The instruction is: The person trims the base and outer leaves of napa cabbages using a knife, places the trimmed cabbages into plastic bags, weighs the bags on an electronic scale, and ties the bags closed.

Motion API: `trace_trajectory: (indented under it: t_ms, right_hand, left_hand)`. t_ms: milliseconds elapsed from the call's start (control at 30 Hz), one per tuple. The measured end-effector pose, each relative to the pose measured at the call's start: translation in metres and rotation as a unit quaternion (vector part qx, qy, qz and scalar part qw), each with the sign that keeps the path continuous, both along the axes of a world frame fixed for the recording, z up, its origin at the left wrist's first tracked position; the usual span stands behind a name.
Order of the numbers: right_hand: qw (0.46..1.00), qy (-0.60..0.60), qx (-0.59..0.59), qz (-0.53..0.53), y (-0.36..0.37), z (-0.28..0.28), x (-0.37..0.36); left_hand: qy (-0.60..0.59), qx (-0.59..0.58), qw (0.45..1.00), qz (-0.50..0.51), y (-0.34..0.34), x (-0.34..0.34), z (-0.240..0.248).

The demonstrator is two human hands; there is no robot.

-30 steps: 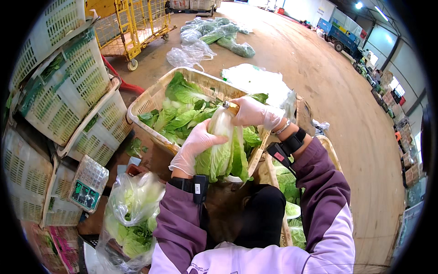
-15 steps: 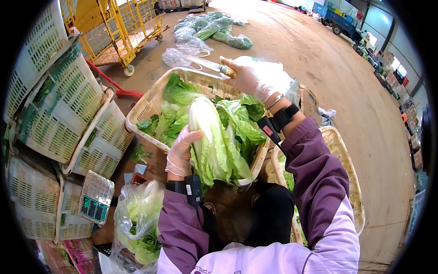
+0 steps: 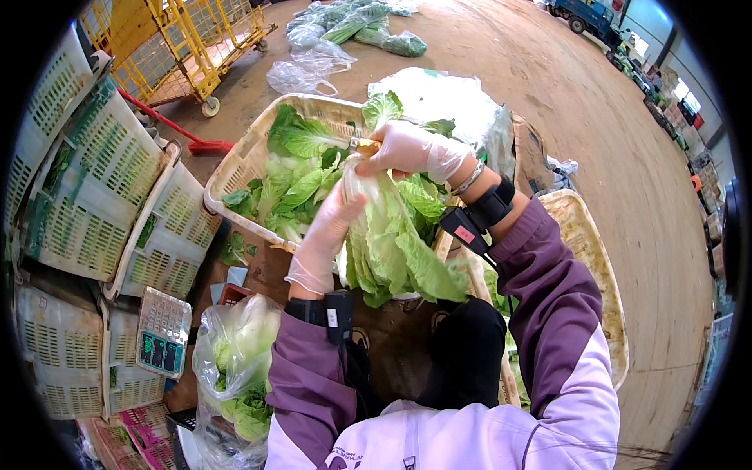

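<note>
A napa cabbage hangs over the near edge of a cream plastic crate, its pale base up and its leaves spreading toward me. My left hand, in a clear glove, grips it from the left near the base. My right hand, also gloved, is closed round a knife right at the cabbage's base. Only the knife's handle end and metal collar show; I cannot make out the blade. Loose green leaves lie in the crate behind the cabbage.
At lower left, a clear bag of cabbages sits beside a digital scale. Stacked white crates line the left. Another crate stands at my right. Farther off are a yellow cage trolley, a red broom and bagged greens.
My right hand has brought the knife down and left from beyond the crate to the cabbage's base. The cabbage now tilts, its leaves swinging to the right. The view has shifted slightly.
</note>
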State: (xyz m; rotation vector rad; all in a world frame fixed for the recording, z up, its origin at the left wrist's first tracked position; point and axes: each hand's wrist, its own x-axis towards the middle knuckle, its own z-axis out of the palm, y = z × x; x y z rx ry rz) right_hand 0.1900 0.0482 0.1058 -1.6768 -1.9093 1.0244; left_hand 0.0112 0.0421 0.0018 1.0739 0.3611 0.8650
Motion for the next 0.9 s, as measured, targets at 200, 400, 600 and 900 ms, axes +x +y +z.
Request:
trace_trajectory:
  t_ms: [200, 400, 600, 900]
  right_hand:
    - [0.997, -0.044, 0.005, 0.069, 0.01, 0.012, 0.009]
    - [0.944, -0.221, 0.212, 0.124, 0.018, 0.032, -0.007]
    - [0.887, -0.296, 0.339, 0.1, 0.054, 0.008, -0.025]
    - [0.955, 0.0, 0.275, -0.109, 0.071, -0.022, 0.009]
  left_hand:
    - [0.163, 0.042, 0.986, 0.02, 0.0, -0.01, 0.014]
    - [-0.021, -0.063, 0.998, -0.021, -0.014, -0.029, 0.033]
    - [-0.142, -0.275, 0.95, 0.046, -0.025, -0.034, 0.027]
    - [-0.104, -0.187, 0.976, 0.049, -0.02, -0.042, 0.025]
